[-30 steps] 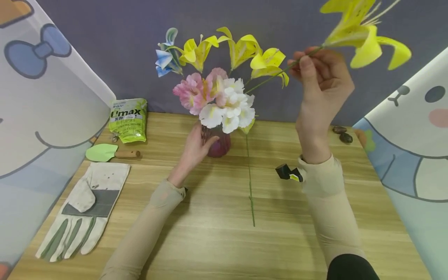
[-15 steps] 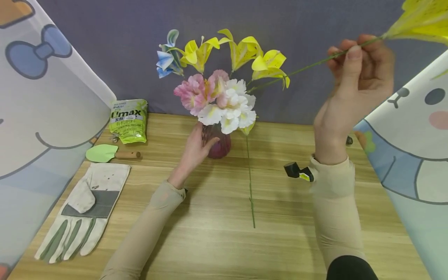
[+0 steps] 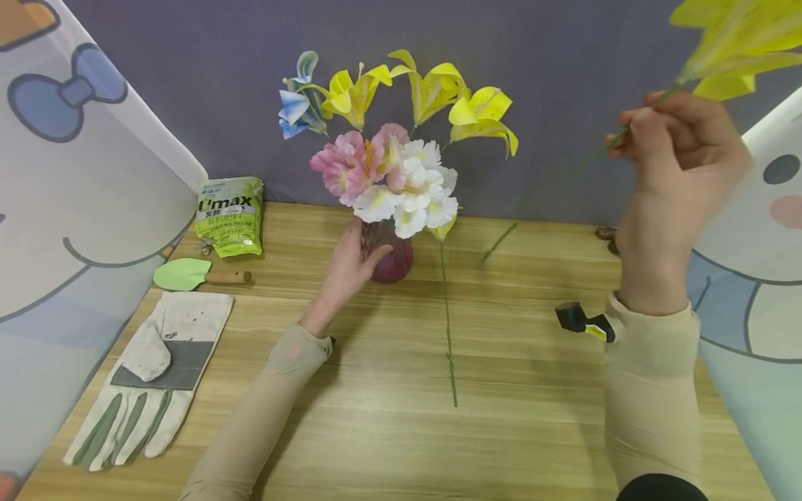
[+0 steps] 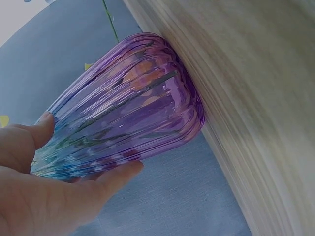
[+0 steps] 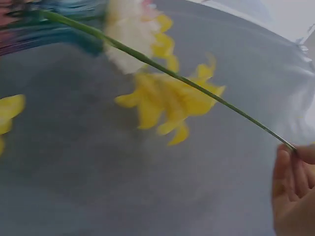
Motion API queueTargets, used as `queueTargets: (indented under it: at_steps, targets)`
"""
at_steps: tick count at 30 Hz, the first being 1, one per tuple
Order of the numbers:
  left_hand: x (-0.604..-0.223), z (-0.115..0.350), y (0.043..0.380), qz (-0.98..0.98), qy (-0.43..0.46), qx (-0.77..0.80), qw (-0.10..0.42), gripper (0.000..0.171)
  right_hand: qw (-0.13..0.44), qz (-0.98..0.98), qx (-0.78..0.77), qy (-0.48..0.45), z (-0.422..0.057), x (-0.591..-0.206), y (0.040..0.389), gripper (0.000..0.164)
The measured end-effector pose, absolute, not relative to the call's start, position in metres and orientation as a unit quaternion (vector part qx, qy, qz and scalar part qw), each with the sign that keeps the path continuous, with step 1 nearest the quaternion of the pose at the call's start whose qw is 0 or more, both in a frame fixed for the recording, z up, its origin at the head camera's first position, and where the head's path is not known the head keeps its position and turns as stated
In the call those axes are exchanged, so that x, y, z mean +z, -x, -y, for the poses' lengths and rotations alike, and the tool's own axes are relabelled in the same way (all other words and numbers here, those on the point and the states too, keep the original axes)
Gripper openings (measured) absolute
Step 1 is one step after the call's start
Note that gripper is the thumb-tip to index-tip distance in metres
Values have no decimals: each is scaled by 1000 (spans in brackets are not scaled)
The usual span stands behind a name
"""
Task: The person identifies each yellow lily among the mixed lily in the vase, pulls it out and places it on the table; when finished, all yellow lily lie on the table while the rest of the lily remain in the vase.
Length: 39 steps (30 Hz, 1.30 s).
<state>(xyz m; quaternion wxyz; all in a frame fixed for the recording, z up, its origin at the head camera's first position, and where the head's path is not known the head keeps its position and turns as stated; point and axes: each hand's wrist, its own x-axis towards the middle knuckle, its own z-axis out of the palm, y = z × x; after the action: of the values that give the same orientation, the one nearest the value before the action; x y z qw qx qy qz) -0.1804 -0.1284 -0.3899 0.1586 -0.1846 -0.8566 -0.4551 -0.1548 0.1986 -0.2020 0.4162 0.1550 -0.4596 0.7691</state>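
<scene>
In the head view my left hand (image 3: pixel 351 271) grips the ribbed glass vase (image 3: pixel 393 263) at its upper part. The left wrist view shows the vase (image 4: pixel 128 105) purple below and bluish near the fingers, with green stems inside. Pink flowers (image 3: pixel 343 167), white flowers (image 3: pixel 416 188), yellow lilies (image 3: pixel 426 90) and a blue flower (image 3: pixel 294 108) stand in it. Up at the right, my right hand (image 3: pixel 686 167) pinches the stem of another yellow lily (image 3: pixel 739 42) just under its bloom. That lily's stem (image 5: pixel 172 74) hangs free of the vase, slanting down to the left, partly blurred.
A yellow flower with a long green stem (image 3: pixel 448 327) lies on the table right of the vase. On the left are a green bag (image 3: pixel 230 216), a trowel (image 3: pixel 200 274) and a work glove (image 3: pixel 153 376). Dark oval objects (image 3: pixel 606 233) lie behind my right wrist.
The right hand has moved right, drawing the lily's stem out from among the bouquet, so that its lower end now hangs clear of the vase. My left hand stays on the vase.
</scene>
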Motion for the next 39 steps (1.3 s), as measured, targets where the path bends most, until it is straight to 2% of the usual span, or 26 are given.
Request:
queueTargets:
  at_steps: [8,12,18,25,39]
  targets:
    - [-389,127,180,855,187,-455,165,73,166,649,732,-122,-233,-263,167,21]
    - [-390,127,181,855,186,-455,165,74,83,740,661,-95,-240,-296,177,20]
    - [-390,127,180,854,189,-453,172,74,-15,823,563,-76,-243,-339,190,30]
    - [-390,128,179,857,182,-453,165,76,-66,844,528,-72,-234,-371,202,29]
    - [-389,129,178,856,189,-456,157,73,-75,881,459,-87,-229,-397,212,26]
